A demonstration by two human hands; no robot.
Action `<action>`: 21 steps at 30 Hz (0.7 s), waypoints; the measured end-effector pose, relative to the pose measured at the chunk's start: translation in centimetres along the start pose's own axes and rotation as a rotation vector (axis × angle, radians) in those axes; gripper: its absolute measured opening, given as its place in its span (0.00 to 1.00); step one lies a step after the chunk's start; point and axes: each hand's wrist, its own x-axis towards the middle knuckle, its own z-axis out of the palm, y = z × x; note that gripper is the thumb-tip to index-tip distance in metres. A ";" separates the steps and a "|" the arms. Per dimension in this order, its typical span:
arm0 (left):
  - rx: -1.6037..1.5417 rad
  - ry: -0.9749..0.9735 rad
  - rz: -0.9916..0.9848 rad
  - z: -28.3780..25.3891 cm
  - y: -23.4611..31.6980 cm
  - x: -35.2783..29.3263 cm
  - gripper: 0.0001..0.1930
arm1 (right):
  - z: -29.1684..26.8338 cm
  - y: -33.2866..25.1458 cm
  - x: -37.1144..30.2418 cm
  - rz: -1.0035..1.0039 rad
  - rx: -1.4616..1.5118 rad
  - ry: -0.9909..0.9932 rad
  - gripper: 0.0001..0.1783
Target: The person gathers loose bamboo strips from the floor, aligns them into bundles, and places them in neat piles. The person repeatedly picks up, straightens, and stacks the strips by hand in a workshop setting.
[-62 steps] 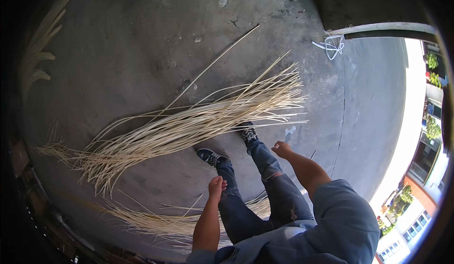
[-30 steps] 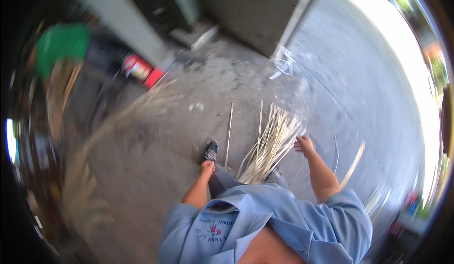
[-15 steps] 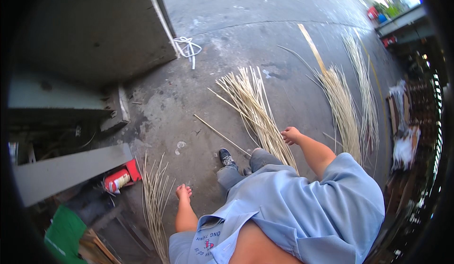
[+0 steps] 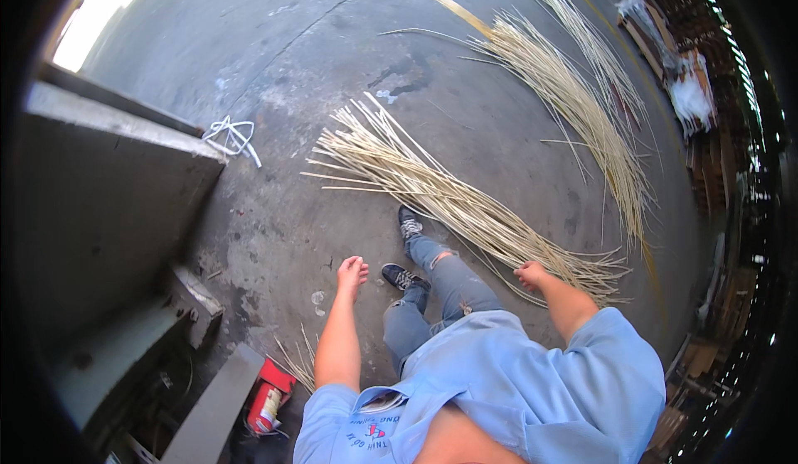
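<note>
Person is standing on the grey concrete floor point(image 4: 274, 65), both arms hanging out from the body.

Left hand point(image 4: 352, 271): empty, fingers loosely curled, not gripping or touching anything. Hanging over bare floor.

Right hand point(image 4: 530, 275): also empty, loosely curled, nothing grasped. It is hovering over the near end of the near bundle of pale cane strips point(image 4: 432, 191); whether it is touching the strips, I cannot tell, it is reading as above them.

That bundle is lying flat on the floor, running from the right hand out toward 10 o'clock, fanning out at the far end. From the left hand it is sitting at 1 o'clock, well apart.

Second cane bundle point(image 4: 582, 107) is lying further out, at 12 to 1 o'clock from the right hand, curving long and thin.

Black sneakers point(image 4: 404, 277) are standing between the two hands, just beside the near bundle.

Other items: white cord tangle point(image 4: 233, 138) at 10 o'clock from the left hand, by the grey metal box point(image 4: 100, 206); red canister point(image 4: 268, 397) at 7 o'clock; a few loose strips point(image 4: 301, 360) near it.
</note>
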 end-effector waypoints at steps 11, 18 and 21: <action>0.425 -0.258 -0.261 5.7 -6.5 30.7 0.40 | 8.2 -16.8 30.9 -0.470 -0.301 0.222 0.54; 0.377 -0.247 -0.106 11.3 -12.0 51.8 0.53 | 10.0 -29.6 50.2 -0.646 -0.300 0.448 0.63; 0.526 -0.182 -0.185 12.9 -13.7 55.3 0.51 | 10.6 -30.0 53.2 -0.642 -0.286 0.428 0.59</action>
